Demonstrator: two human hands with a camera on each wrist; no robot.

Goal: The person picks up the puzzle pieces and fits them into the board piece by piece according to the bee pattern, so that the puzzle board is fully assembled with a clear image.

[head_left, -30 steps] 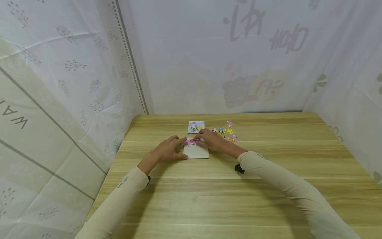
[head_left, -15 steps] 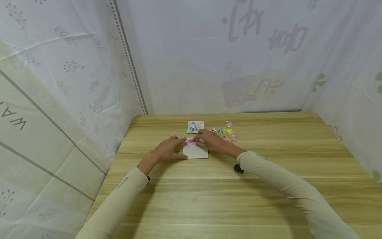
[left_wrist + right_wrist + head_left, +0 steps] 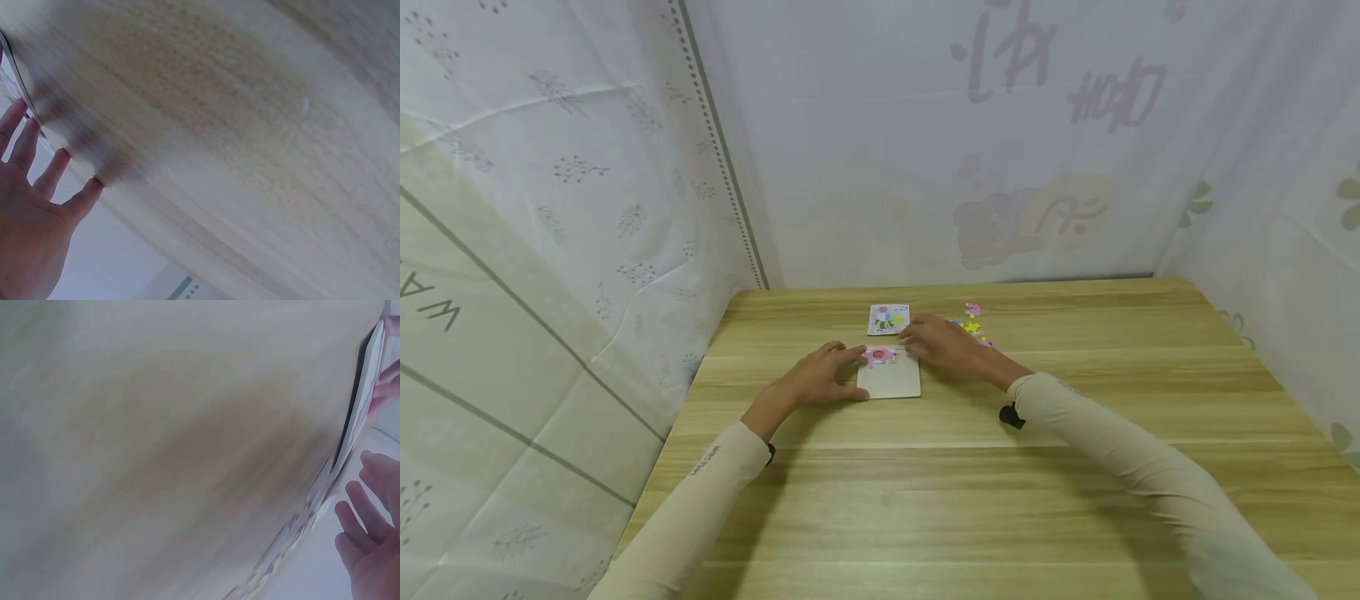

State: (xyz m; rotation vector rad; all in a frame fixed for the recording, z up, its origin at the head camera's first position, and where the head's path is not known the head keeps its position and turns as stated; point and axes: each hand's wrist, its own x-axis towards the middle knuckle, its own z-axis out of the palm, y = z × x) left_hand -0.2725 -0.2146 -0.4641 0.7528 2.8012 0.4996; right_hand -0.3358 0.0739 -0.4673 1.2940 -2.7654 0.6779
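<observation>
A white square puzzle board [image 3: 889,382] lies on the table in the head view, with joined pink jigsaw pieces [image 3: 880,356] along its far left part, one bearing a red round print. My left hand [image 3: 818,375] touches the board's left side, thumb at the near corner and forefinger at the far one. Its other fingers look straight and spread in the left wrist view. At the far right corner of the board is my right hand [image 3: 946,346], fingers loosely bent with nothing visible between them. Loose jigsaw pieces [image 3: 972,327], yellow and pink, lie beyond it, some hidden behind the hand.
A picture card [image 3: 888,319] with a bee on it lies just behind the board. The wooden table [image 3: 880,500] ends at the back against a printed white curtain [image 3: 865,150], and more curtain hangs on both sides.
My right hand has lifted off the pink pieces and moved right, uncovering them and hiding some loose pieces. My left hand stays at the board's edge. The view has shifted slightly.
</observation>
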